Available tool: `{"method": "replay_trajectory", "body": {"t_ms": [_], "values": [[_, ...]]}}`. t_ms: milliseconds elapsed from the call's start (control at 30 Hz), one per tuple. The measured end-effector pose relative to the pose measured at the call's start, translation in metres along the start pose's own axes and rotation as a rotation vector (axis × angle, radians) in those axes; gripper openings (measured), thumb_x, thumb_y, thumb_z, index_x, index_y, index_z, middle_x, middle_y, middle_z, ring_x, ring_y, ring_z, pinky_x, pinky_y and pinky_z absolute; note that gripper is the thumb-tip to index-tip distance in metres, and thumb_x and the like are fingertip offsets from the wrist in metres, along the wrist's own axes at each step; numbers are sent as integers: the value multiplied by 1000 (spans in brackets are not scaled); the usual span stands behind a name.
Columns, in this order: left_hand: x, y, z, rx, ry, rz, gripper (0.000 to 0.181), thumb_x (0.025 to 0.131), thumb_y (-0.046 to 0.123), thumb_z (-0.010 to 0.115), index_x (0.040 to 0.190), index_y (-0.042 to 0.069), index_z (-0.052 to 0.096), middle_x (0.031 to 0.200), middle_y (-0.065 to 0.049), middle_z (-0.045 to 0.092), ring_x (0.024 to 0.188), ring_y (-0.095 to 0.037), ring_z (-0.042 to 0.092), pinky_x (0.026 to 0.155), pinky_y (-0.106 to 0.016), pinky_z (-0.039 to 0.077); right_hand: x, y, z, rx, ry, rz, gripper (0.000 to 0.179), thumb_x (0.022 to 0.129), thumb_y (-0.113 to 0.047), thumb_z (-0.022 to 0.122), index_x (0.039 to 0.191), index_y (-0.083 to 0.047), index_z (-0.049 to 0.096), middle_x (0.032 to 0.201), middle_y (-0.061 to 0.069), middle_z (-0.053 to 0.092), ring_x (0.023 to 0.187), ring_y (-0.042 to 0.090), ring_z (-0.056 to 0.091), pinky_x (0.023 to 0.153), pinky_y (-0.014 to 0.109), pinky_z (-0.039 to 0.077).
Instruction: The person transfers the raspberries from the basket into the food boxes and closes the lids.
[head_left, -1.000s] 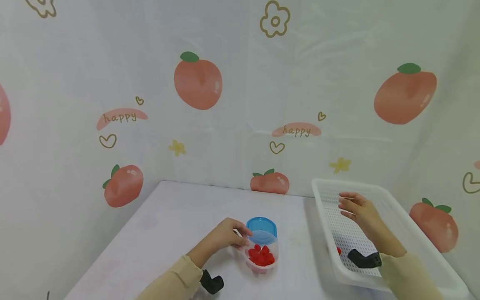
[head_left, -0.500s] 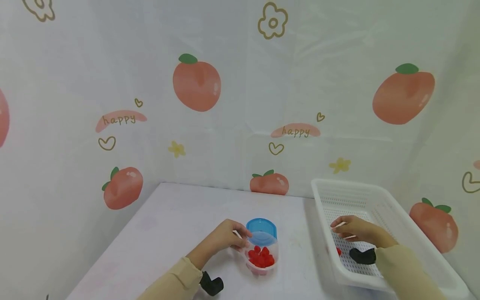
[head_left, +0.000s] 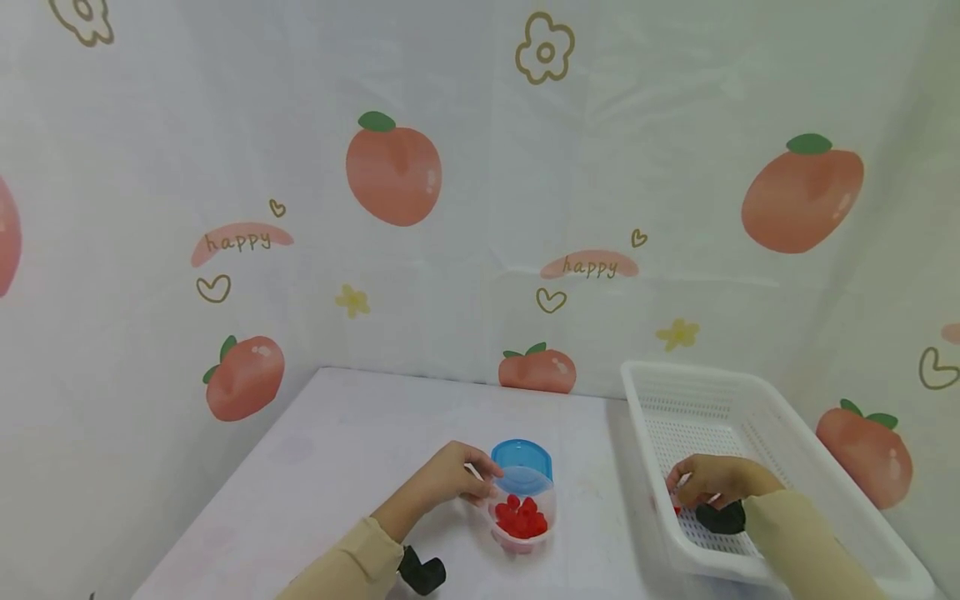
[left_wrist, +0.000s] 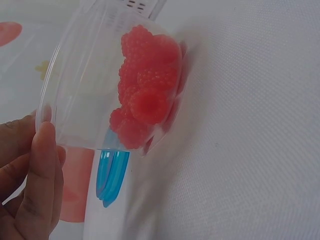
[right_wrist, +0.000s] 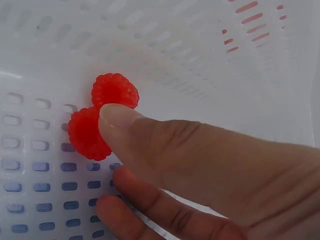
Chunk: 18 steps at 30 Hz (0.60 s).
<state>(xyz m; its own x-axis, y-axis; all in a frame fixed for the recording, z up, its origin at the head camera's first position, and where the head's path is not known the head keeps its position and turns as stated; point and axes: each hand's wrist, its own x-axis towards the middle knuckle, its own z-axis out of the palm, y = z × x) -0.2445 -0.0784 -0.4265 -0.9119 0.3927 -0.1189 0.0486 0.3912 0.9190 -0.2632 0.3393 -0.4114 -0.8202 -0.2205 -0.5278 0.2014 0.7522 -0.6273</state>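
Observation:
My left hand (head_left: 461, 475) pinches the rim of a small clear tub (left_wrist: 80, 105), thumb and fingertips either side of the edge. Several red raspberries (head_left: 522, 520) lie heaped in the tub's bottom. Right behind it on the table is a blue lid-like piece (head_left: 522, 455). Over in the white perforated basket (head_left: 817, 450), my right hand (head_left: 708, 479) reaches down by the left wall. There the right wrist view has two raspberries, one (right_wrist: 114, 90) against the wall and one (right_wrist: 86, 134) partly behind my thumb. Whether a fingertip grips from behind is hidden.
The white table (head_left: 390, 417) carries the tub at its middle and the basket on its right. A curtain (head_left: 465, 250) printed with fruit hangs behind. Black wrist pieces show below the left sleeve (head_left: 422, 572) and beside the right hand.
My right hand has come down into the basket, from above its floor to the raspberries by the left wall. The left hand and the tub have stayed in place.

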Motion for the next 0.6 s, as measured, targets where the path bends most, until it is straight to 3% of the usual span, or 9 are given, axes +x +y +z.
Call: {"method": "replay_trajectory", "body": {"t_ms": [600], "values": [[0, -1, 0, 10, -5, 6, 20, 81, 5, 76, 100, 1, 73, 84, -4, 66, 65, -14, 63, 62, -28, 59, -4, -6, 2, -134, -30, -38, 9, 78, -7, 70, 83, -7, 63, 72, -4, 61, 72, 12, 53, 69, 33, 40]]}}
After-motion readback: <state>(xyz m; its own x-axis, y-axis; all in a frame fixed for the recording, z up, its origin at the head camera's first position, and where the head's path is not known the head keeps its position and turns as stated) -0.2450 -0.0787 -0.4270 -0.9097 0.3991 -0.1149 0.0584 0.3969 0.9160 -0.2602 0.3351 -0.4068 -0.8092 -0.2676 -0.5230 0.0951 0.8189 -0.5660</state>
